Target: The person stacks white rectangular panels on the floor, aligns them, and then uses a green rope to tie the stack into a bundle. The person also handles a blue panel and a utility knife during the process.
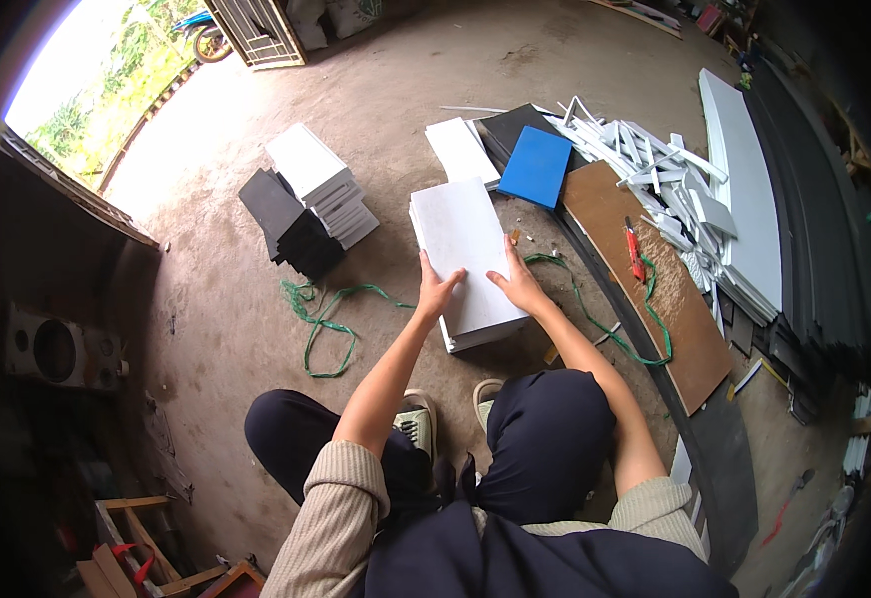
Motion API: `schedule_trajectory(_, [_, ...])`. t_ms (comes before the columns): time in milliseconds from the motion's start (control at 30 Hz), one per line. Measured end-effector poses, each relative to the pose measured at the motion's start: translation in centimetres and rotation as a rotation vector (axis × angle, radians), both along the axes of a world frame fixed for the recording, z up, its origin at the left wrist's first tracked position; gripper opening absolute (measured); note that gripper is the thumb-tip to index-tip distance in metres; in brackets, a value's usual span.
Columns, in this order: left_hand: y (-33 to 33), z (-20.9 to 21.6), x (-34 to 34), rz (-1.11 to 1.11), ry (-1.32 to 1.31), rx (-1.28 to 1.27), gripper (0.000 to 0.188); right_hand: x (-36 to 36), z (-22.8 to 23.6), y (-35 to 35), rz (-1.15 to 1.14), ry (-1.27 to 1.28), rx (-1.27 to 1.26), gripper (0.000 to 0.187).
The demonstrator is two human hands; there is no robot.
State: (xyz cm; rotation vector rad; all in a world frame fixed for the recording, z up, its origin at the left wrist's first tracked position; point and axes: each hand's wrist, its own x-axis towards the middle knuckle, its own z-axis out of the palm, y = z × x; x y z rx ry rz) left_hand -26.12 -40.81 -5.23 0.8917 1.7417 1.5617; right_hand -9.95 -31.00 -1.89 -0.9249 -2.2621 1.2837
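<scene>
A stack of white rectangular boards [463,229] stands on the floor in front of my feet. From its left side my left hand [438,289] grips it, thumb lying on the top board and fingers over the edge. My right hand [523,281] holds the opposite side the same way, thumb pointing inward. Green plastic twine [331,324] lies loose to the left, one end running to the stack. On the right, more green twine [667,339] trails across a brown board; whether it passes beneath the stack is hidden. The fingertips are partly hidden.
White stacked pieces [308,164] and black stacked pieces [301,234] sit at left. A blue board [537,166] lies beyond my right hand. A red cutter [635,249] rests on the brown board [690,354], near white offcuts [655,159]. A speaker box [62,347] stands far left.
</scene>
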Motion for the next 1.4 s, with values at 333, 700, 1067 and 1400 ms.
schedule_trajectory(333, [3.0,6.7,1.7,-0.041,1.14,-0.287,0.089,7.5,-3.3,7.2,-0.314,0.049,0.137,0.027])
schedule_trajectory(700, [7.3,6.5,2.7,-0.101,1.362,-0.506,0.069,7.5,-12.8,13.1,-0.279,-0.355,0.384,0.028])
schedule_trajectory(1067, [7.9,7.3,3.2,-0.12,1.317,-0.557,0.069,5.8,-14.3,14.8,-0.154,-0.337,0.692,0.009])
schedule_trajectory(1400, [7.1,6.5,2.4,-0.027,1.302,-0.42,0.065,4.0,4.5,13.8,0.111,-0.419,0.0,0.038])
